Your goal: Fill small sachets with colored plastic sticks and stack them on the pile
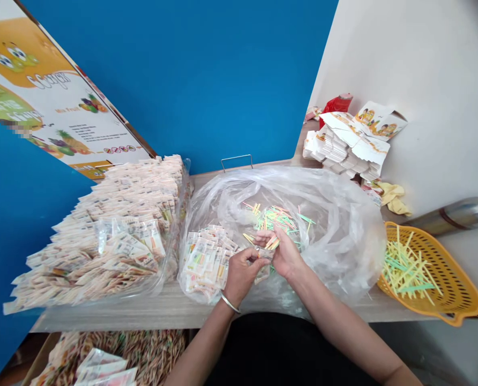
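Two clear plastic bags lie on a pale wood-grain surface [114, 315]. The nearer, crumpled bag [343, 225] holds a loose scatter of thin yellow, green and pink plastic sticks [277, 220] and a small stack of printed paper sachets [204, 260]. Above it, the right hand [287, 254] pinches a few of the sticks between thumb and fingers. The left hand [242, 273], a silver bangle [229, 302] on its wrist, is curled shut, and its fingers hide most of what it grips. The other bag [102, 241], just left of the first, is heaped with many more sachets, too small to read.

To the right sits a round orange-yellow perforated plastic basket [460, 273] filled with yellow and green sticks [405, 271]. A steel flask [452, 217] behind it runs out of frame. Flattened white printed cartons [345, 147], a red packet [337, 104] and a crumpled yellow cloth [394, 197] crowd the far corner. Below the surface edge, a cardboard box [42, 367] of sachets is cut off by the frame, its contents partly hidden.
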`<state>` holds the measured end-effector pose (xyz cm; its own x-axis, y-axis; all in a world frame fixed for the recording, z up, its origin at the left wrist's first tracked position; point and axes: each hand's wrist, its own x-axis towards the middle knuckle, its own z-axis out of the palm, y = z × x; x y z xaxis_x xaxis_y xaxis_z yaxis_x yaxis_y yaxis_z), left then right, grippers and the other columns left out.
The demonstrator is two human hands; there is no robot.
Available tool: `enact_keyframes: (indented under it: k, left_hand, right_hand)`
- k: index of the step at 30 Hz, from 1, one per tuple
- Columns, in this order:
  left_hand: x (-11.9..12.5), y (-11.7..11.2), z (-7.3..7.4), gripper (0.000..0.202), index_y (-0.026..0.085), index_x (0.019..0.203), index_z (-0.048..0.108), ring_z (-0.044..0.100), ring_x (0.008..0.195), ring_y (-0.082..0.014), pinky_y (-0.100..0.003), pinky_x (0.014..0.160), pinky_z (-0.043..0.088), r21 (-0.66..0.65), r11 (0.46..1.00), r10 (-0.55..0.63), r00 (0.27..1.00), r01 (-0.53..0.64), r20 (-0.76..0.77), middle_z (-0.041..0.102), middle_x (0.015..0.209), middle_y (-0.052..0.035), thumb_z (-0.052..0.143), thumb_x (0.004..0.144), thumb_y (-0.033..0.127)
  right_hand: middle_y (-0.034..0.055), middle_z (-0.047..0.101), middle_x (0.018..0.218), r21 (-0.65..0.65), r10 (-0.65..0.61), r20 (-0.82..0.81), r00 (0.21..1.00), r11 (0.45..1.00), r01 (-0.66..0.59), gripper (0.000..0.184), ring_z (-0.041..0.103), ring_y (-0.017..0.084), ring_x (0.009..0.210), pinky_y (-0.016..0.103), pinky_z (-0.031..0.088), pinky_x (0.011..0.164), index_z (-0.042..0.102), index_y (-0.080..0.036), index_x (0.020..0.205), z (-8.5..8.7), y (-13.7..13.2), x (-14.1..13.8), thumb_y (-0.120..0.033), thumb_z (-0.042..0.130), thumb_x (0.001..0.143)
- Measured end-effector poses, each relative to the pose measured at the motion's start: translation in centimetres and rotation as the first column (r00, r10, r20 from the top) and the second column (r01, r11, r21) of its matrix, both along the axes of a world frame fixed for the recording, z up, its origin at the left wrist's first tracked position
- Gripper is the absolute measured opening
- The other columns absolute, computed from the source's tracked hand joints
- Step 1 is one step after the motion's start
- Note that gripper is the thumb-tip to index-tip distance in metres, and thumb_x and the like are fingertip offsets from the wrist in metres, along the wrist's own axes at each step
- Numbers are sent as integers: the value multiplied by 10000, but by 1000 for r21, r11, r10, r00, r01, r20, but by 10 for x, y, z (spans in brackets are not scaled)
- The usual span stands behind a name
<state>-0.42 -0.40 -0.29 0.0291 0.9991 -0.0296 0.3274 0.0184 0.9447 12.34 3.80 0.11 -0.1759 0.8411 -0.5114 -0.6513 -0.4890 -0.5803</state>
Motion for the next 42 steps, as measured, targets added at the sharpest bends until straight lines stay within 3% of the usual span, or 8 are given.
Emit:
enact_keyframes:
  k: [3,9,13,19,25,32,39,42]
  left_hand:
    - [2,0,0,210,185,613,606,476,608,-110,-235,649,381,13,1000,12,1000,-12,-4,553,588,50,735,713,316]
    - [3,1,-2,225,171,647,637,488,579,-109,-229,595,387,-124,992,47,995,-35,94,582,593,39,751,693,359]
    - [2,1,-2,210,177,759,707,560,666,-141,-243,667,430,-102,994,-24,993,36,115,662,697,9,693,765,386]
    - [7,4,-10,347,190,959,731,614,872,-193,-289,832,471,-17,998,-50,989,53,140,723,909,-36,502,911,446]
    - [13,7,-24,383,170,945,674,592,825,-169,-266,774,475,-72,991,129,913,-109,388,690,906,-42,473,928,496]
    - [9,3,-30,352,172,921,677,600,841,-169,-274,816,474,-37,990,138,912,-134,385,690,893,-35,489,932,469]
    - [3,1,-23,335,186,992,728,651,939,-197,-301,893,474,12,997,76,971,-81,228,735,1000,-50,514,925,436]
    - [-5,-3,-13,343,196,1036,728,633,1079,-210,-323,984,450,37,994,92,968,-103,233,715,1136,-65,491,940,426]
  right_hand:
    - [82,701,703,17,-42,58,997,999,41,484,645,202,721,313,505,714,744,-148,682,0,-2,-2,-587,592,815]
    - [77,716,799,310,-127,375,918,951,4,497,632,215,796,326,475,760,760,-182,750,-5,-11,-3,-601,518,861]
    - [55,727,912,455,-68,554,830,860,-232,446,638,224,907,352,455,895,773,-232,828,-8,-9,4,-560,481,908]
    - [48,719,833,391,80,758,647,738,-549,418,628,245,866,377,451,867,755,-237,809,2,-3,15,-581,527,877]
    - [46,713,1031,466,-184,861,474,659,-590,248,621,240,966,371,433,897,714,-268,1064,25,-15,28,-409,632,878]
    - [29,725,987,482,-300,875,381,617,-622,174,623,232,984,392,416,939,736,-295,1016,29,-24,30,-289,602,905]
    - [47,711,975,552,-289,827,483,587,-593,150,615,242,972,403,429,933,732,-273,941,32,-23,17,-326,597,905]
    - [55,700,1017,620,-339,750,567,658,-428,211,619,236,988,383,445,917,702,-260,969,44,-21,25,-355,515,950]
